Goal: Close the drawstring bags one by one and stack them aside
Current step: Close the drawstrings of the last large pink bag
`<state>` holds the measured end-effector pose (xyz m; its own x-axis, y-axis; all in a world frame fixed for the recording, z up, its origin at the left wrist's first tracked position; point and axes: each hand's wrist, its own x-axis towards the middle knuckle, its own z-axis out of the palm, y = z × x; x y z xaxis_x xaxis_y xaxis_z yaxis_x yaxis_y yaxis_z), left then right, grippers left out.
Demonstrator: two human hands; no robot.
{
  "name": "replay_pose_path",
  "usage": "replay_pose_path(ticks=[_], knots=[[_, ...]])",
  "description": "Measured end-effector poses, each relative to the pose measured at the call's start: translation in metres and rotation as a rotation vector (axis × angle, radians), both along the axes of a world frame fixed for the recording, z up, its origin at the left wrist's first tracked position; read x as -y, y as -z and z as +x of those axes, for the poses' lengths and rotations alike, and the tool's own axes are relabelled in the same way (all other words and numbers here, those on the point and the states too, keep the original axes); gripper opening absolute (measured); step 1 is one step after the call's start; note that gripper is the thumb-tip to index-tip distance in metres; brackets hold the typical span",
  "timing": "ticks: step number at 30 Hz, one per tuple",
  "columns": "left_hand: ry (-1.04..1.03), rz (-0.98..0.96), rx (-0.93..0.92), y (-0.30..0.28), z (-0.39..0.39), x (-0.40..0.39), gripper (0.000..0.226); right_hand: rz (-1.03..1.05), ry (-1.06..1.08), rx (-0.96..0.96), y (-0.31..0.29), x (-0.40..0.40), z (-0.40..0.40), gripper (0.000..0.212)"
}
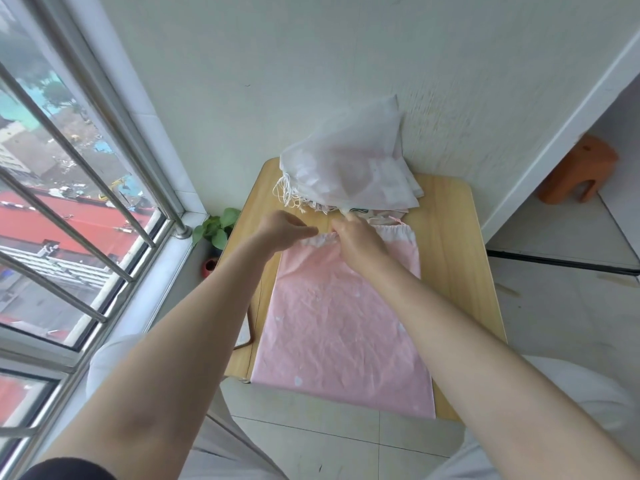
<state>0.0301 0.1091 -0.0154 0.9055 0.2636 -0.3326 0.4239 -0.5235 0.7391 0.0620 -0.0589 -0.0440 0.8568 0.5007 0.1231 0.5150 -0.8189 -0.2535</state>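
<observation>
With our left hand [284,230] and right hand [356,242] pinching the pink drawstring bag [341,320] mouth, we judged that steady, even gathering suited best.

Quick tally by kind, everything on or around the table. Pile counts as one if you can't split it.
Pink drawstring bag: 1
Pile of whitish bags: 1 (bags in it cannot be counted)
Wooden table: 1
Potted plant: 1
Orange stool: 1
Hands at the pink bag's mouth: 2, left hand, right hand
Total: 7
</observation>
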Motion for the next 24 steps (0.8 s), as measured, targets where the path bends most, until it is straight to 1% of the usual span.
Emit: replay_pose_path(ticks=[2, 5, 6, 7, 8, 10, 11, 12, 14, 16, 18, 20, 22, 24], knots=[[-0.055, -0.053, 0.122, -0.007, 0.0, 0.004, 0.016, -0.02, 0.0, 0.017, -0.001, 0.0, -0.002, 0.034], [-0.137, -0.228, 0.333, -0.018, -0.001, 0.014, 0.014, -0.065, 0.023, 0.013, -0.003, 0.002, -0.003, 0.03], [-0.132, -0.254, 0.369, -0.022, -0.002, 0.02, 0.015, -0.085, 0.035, 0.006, -0.004, 0.001, -0.003, 0.029], [-0.102, -0.2, 0.378, -0.024, -0.003, 0.026, 0.016, -0.099, 0.047, 0.0, -0.004, 0.0, -0.005, 0.029], [-0.043, -0.044, 0.357, -0.024, -0.002, 0.032, 0.017, -0.103, 0.055, -0.003, -0.004, -0.003, -0.007, 0.03], [0.1, 0.35, 0.249, -0.021, -0.001, 0.043, 0.019, -0.061, 0.089, -0.02, -0.004, -0.005, -0.011, 0.034], [0.162, 0.462, 0.189, -0.018, 0.001, 0.047, 0.02, -0.027, 0.115, -0.042, -0.004, -0.005, -0.012, 0.032], [0.21, 0.531, 0.139, -0.014, 0.002, 0.05, 0.021, -0.008, 0.138, -0.059, -0.003, -0.004, -0.013, 0.028], [0.257, 0.642, 0.058, -0.005, 0.003, 0.05, 0.018, -0.052, 0.159, -0.072, -0.001, -0.001, -0.012, 0.022], [0.262, 0.682, 0.003, 0.006, 0.003, 0.045, 0.017, -0.141, 0.177, -0.134, -0.002, 0.008, -0.008, 0.022], [0.25, 0.676, -0.04, 0.019, 0.0, 0.037, 0.019, -0.237, 0.218, -0.246, -0.001, 0.024, -0.003, 0.023], [0.235, 0.658, -0.063, 0.031, -0.001, 0.03, 0.023, -0.316, 0.261, -0.342, 0.003, 0.044, 0.002, 0.019], [0.201, 0.61, -0.063, 0.044, -0.006, 0.024, 0.024, -0.34, 0.295, -0.428, 0.007, 0.064, 0.005, 0.008], [0.168, 0.56, -0.054, 0.055, -0.012, 0.021, 0.027, -0.329, 0.312, -0.503, 0.01, 0.079, 0.006, 0.013]])
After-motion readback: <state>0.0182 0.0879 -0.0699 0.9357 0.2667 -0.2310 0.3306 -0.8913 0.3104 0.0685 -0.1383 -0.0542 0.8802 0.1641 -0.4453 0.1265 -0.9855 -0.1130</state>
